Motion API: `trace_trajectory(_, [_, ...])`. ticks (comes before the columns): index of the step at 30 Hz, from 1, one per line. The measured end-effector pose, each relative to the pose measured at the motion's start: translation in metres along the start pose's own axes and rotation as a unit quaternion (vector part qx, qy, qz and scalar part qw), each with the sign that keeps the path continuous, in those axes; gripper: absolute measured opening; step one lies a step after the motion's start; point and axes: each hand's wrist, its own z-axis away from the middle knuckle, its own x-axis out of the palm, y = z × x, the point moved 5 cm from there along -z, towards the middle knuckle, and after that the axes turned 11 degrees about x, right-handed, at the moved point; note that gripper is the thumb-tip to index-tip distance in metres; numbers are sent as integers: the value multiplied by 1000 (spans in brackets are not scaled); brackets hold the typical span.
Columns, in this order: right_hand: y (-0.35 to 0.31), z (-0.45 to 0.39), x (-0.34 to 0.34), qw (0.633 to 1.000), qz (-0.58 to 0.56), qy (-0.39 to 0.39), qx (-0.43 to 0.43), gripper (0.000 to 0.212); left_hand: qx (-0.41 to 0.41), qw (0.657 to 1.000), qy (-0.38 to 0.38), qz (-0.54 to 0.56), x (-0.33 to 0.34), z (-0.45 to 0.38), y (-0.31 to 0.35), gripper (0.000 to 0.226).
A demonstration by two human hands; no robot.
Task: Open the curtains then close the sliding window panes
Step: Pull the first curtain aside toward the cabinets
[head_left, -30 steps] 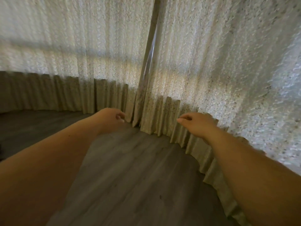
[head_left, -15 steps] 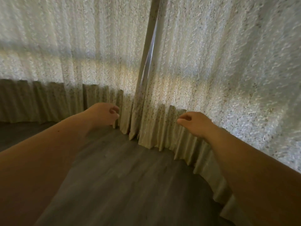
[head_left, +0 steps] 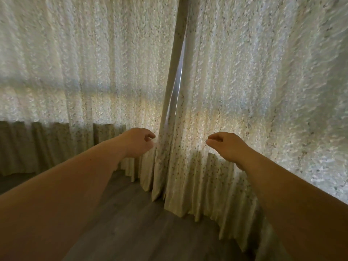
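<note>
Hands up at the curtain gap

Both hands have risen from near the floor: left hand (head_left: 138, 143) loosely curled against left curtain (head_left: 84, 76) edge, right hand (head_left: 226, 146) curled, empty, before right curtain (head_left: 263, 81). Curtains drawn; window hidden behind. Parting imminent.

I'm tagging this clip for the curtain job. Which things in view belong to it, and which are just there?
Belongs to the job:
left curtain
right curtain
left hand
right hand
bright slit between the curtains

Just there:
wood floor
</note>
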Motion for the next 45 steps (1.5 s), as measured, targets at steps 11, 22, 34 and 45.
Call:
trace_trajectory(11, [-37,-251,101,992,-100,-71,-27,57,-111,992,64,19,-6,-150,-170,41])
trace_trajectory(22, [-92,-494,179,993,-117,-8,17,77,-47,991,122,15,-43,-371,-345,49])
trace_trajectory(34, [-89,-696,262,987,-148,15,58,89,-50,994,92,36,14,-536,-465,77])
trace_trajectory(45, [-61,-937,279,938,-334,34,88,88,-21,995,91,46,63,-756,-490,111])
